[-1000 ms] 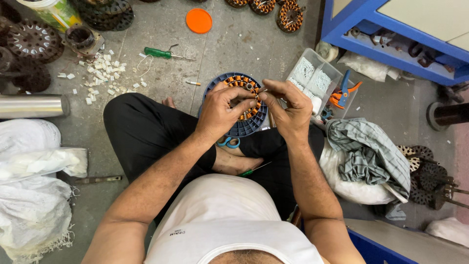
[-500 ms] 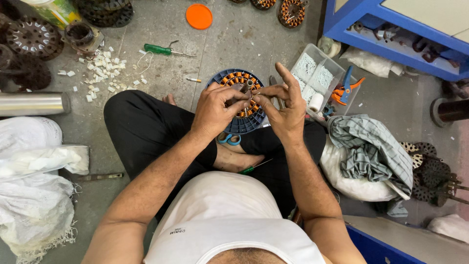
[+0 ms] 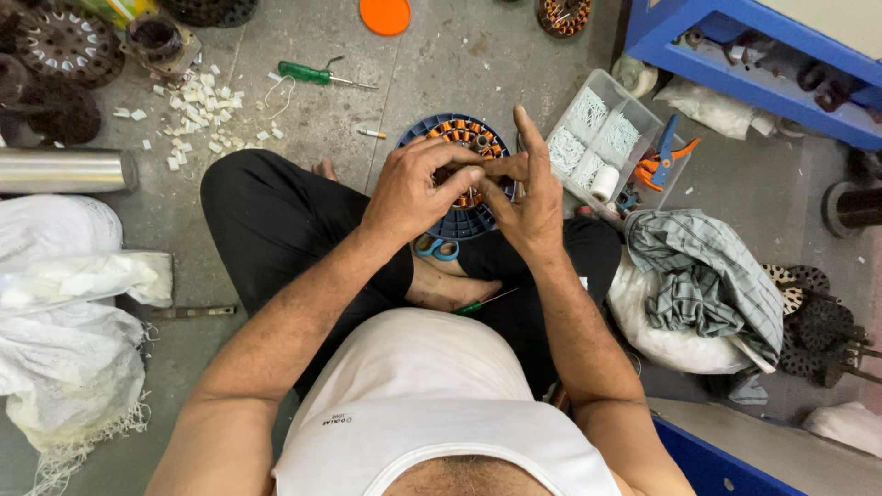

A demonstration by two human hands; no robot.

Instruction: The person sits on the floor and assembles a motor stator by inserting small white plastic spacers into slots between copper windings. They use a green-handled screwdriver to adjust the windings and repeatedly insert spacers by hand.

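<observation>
- A round motor winding (image 3: 457,147), dark blue with orange copper coils, sits on the person's lap, above the crossed legs in black trousers.
- Both hands are right on top of it and hide most of its middle.
- The left hand (image 3: 413,191) is curled, and its fingertips pinch something small at the coils. What they pinch is too tiny to make out.
- The right hand (image 3: 528,188) touches the left hand's fingertips. Its thumb and first fingers press in there, and the other fingers stick up and spread.
- Blue-handled scissors (image 3: 436,246) peek out just under the left hand, by the bare foot.
- The person sits on a grey concrete floor (image 3: 441,64) with scratches and stains.
- A clear plastic box (image 3: 602,138) with white bits and a roll of tape lies just right of the winding.
- Orange and blue pliers (image 3: 663,158) lie beside that box.
- A striped grey cloth (image 3: 703,285) lies over a white bag on the right.
- A green screwdriver (image 3: 317,73) and small white scraps (image 3: 193,110) lie on the floor up and to the left.
- An orange lid (image 3: 385,14) is cut off at the top edge.
- A shiny metal tube (image 3: 60,170) and white sacks (image 3: 64,340) are on the left.
- A blue shelf (image 3: 735,41) stands in the top right corner.
</observation>
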